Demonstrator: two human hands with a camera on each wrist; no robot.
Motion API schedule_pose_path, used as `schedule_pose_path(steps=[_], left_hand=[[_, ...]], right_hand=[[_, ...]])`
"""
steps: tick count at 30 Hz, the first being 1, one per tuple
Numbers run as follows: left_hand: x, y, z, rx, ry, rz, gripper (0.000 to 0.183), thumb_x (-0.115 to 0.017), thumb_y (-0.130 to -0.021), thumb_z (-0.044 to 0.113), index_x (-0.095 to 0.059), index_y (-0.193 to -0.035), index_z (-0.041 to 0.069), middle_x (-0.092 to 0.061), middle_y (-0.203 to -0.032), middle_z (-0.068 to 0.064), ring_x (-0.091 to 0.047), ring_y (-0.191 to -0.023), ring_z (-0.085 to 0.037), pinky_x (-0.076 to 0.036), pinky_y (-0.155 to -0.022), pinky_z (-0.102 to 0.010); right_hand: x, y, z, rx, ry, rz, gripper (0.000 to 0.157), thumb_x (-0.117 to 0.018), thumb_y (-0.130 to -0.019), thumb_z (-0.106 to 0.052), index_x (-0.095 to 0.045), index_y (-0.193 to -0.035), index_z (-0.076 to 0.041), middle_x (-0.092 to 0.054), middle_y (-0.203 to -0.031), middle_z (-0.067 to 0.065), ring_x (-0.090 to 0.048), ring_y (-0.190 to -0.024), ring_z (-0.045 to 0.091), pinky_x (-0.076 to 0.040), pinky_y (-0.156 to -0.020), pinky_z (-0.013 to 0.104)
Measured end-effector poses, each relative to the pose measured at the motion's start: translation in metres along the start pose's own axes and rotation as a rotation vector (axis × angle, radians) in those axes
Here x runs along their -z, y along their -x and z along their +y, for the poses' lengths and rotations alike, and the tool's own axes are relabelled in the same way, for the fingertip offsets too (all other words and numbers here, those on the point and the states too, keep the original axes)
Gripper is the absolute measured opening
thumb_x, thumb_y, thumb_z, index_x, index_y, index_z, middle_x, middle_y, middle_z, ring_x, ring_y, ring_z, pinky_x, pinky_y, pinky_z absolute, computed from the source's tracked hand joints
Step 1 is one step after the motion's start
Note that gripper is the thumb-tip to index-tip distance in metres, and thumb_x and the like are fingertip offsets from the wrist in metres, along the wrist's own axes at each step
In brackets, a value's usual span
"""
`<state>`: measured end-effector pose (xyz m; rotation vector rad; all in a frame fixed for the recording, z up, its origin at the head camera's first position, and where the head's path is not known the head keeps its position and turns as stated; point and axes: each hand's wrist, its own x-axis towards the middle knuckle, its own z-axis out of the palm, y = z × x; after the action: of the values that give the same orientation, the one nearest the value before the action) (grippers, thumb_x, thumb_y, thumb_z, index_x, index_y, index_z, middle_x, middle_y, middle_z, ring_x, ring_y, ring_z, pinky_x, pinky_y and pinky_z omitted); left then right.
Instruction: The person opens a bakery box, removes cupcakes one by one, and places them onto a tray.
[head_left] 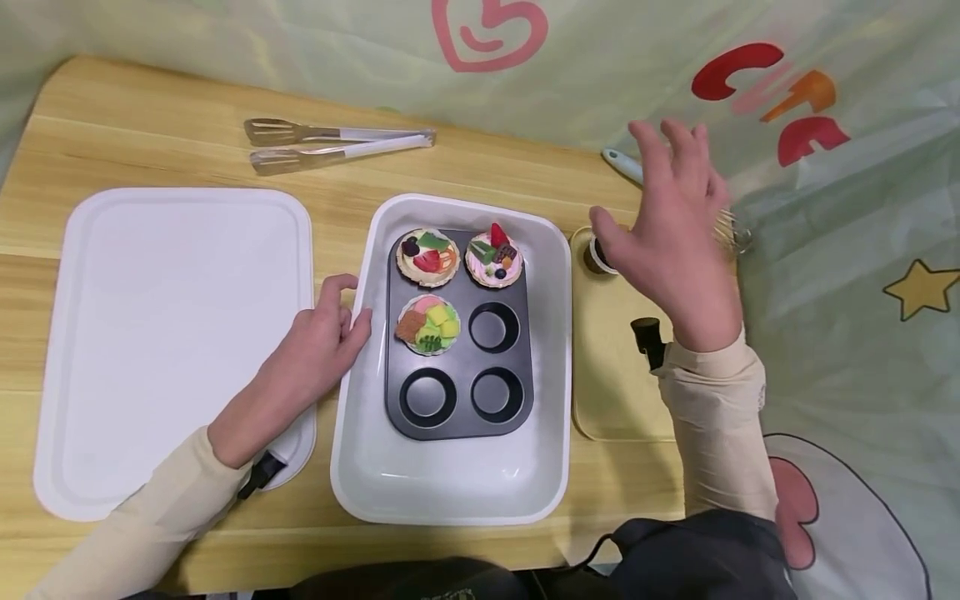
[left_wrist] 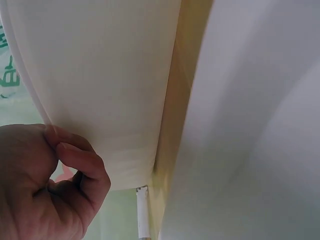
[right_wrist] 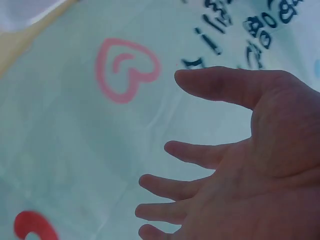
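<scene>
Beyond the far and right edges, pale green cloth [head_left: 840, 367] with printed shapes; in front of it, a wooden table [head_left: 172, 133]. At left, a flat white tray [head_left: 180, 317]; at centre, a deep white tub [head_left: 457, 492]; at right, a yellow tray [head_left: 615, 383], partly behind the right arm. Inside the tub, lying flat and closer to the far end, a dark muffin pan [head_left: 461, 425] with 6 wells. At the tub's left wall, a left hand [head_left: 322, 333] with bent fingers, apparently pinching the rim. Over the yellow tray at far right, a right hand [head_left: 675, 225], raised, with spread fingers and nothing in its grasp. Toward the table's far edge, left of centre, metal tongs [head_left: 382, 146]. On the pan, 3 topped tarts [head_left: 428, 258]: 2 in the far row, 1 at left in the middle row. Judging by the wells, probably midway: 3 filled, 3 without a tart, namely the middle right and the near 2. Smallest, at the yellow tray's far left corner, a cup [head_left: 597, 260], partly hidden by the right hand. Cannot see any other tart.
</scene>
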<state>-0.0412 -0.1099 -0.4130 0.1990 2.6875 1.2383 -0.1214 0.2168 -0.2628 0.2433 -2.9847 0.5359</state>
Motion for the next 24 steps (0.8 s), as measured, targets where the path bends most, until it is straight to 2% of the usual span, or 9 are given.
schedule_pose_path(steps=[7,14,21,24], left_hand=[[0.001,0.000,-0.002,-0.019,0.001,0.006,0.040,-0.049,-0.103,0.019,-0.038,-0.134,-0.002,-0.044,-0.063,0.000,-0.042,-0.053,-0.016,-0.038,-0.054,-0.033],[0.000,0.000,-0.001,-0.026,0.005,0.004,0.040,-0.049,-0.103,0.019,-0.038,-0.134,-0.003,-0.044,-0.064,-0.001,-0.042,-0.054,-0.017,-0.039,-0.055,-0.033],[-0.001,-0.001,-0.002,-0.037,0.002,0.012,0.039,-0.049,-0.102,0.018,-0.038,-0.134,-0.003,-0.043,-0.063,0.001,-0.041,-0.052,-0.016,-0.038,-0.054,-0.033],[-0.001,-0.001,-0.002,-0.030,0.011,-0.002,0.040,-0.049,-0.103,0.019,-0.038,-0.135,-0.002,-0.044,-0.062,0.001,-0.041,-0.052,-0.015,-0.038,-0.053,-0.033]], right_hand=[[-0.009,-0.003,-0.039,0.144,0.007,-0.020,0.078,-0.071,-0.090,-0.022,-0.030,-0.155,-0.010,-0.021,-0.159,0.019,-0.003,-0.151,0.034,-0.004,-0.116,0.051],[-0.030,0.005,-0.071,0.197,0.001,-0.181,0.083,-0.073,-0.090,-0.034,-0.027,-0.156,-0.012,-0.018,-0.160,0.020,-0.003,-0.151,0.035,-0.004,-0.117,0.054],[-0.055,0.012,-0.094,0.266,0.066,-0.315,0.089,-0.077,-0.085,-0.043,-0.031,-0.155,-0.012,-0.027,-0.156,0.019,-0.019,-0.147,0.034,-0.014,-0.114,0.058],[-0.064,0.016,-0.100,0.288,0.095,-0.368,0.085,-0.076,-0.086,-0.043,-0.035,-0.153,-0.013,-0.031,-0.153,0.018,-0.025,-0.144,0.035,-0.018,-0.112,0.059]])
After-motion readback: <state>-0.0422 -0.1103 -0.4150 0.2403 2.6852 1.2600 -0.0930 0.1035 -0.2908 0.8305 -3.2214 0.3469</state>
